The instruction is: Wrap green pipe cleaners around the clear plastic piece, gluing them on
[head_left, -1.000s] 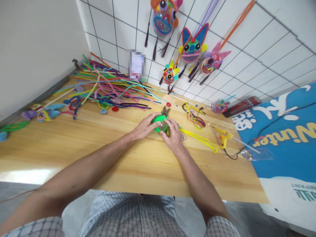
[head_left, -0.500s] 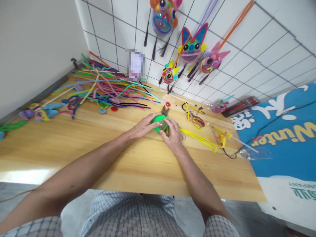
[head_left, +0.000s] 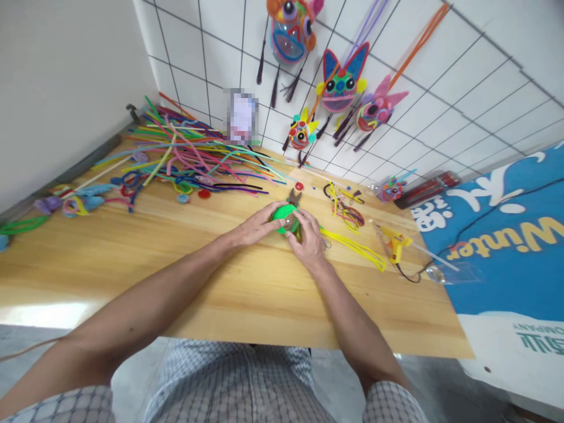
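Note:
Between my hands sits a clear plastic ball partly covered with green pipe cleaner [head_left: 282, 217], the green coils on its left side. My left hand [head_left: 261, 224] is closed on the ball's left side, thumb on the front. Gripping its right side is my right hand [head_left: 309, 238], with fingers over the top and thumb at the lower edge. Pliers [head_left: 294, 196] lie just behind the ball, their handles hidden by it and my hands. To the right of my right hand, yellow pipe cleaners [head_left: 356, 247] stretch over the wooden table [head_left: 247, 288].
A heap of coloured pipe cleaners [head_left: 194, 153] covers the back left. Right of my hands are a yellow glue gun [head_left: 396, 245], its cord and a coil of coloured strands [head_left: 352, 217]. Decorated ball masks [head_left: 341, 88] hang on the wall grid. A small red dome [head_left: 298, 186] sits beyond the pliers.
My hands and the ball stay nearly in place, with the ball turned very slightly at most. The whole view has shifted a little.

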A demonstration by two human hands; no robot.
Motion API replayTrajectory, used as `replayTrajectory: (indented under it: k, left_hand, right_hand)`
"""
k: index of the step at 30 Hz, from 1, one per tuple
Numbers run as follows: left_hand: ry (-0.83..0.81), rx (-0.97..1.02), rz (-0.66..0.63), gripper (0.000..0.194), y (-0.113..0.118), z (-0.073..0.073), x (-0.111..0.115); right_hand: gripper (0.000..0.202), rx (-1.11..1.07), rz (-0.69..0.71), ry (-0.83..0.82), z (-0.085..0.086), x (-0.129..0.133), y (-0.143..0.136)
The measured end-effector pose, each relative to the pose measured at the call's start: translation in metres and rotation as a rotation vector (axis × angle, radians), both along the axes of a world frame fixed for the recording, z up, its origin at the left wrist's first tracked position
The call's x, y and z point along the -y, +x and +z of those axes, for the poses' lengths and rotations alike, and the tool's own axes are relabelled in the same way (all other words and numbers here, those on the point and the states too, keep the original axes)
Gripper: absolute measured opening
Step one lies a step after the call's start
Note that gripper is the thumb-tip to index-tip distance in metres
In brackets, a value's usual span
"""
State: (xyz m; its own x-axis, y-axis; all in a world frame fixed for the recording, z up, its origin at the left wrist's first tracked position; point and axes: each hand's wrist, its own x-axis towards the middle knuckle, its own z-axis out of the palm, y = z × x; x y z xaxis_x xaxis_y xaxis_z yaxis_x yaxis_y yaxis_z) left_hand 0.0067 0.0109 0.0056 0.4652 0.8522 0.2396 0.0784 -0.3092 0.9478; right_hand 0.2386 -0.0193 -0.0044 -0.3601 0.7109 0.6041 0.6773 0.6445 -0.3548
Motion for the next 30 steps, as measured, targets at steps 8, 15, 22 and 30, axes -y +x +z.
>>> replayTrajectory:
  k: [8, 15, 22, 30]
  left_hand:
    - [0.018, -0.032, 0.056, 0.07, 0.003, -0.006, -0.002]
    - [0.081, -0.028, 0.077, 0.068, 0.007, -0.013, -0.006]
    - [0.146, -0.016, 0.091, 0.078, 0.008, -0.018, -0.01]
    - [0.18, -0.012, 0.109, 0.078, 0.005, -0.022, -0.014]
  right_hand:
    - [0.06, -0.019, -0.116, 0.086, 0.001, 0.002, -0.001]
    - [0.055, -0.081, -0.12, 0.018, -0.002, 0.006, -0.005]
    - [0.037, -0.18, -0.174, -0.139, 0.016, 0.005, -0.004]
    - [0.043, -0.29, -0.736, -0.258, 0.06, 0.017, 0.108]
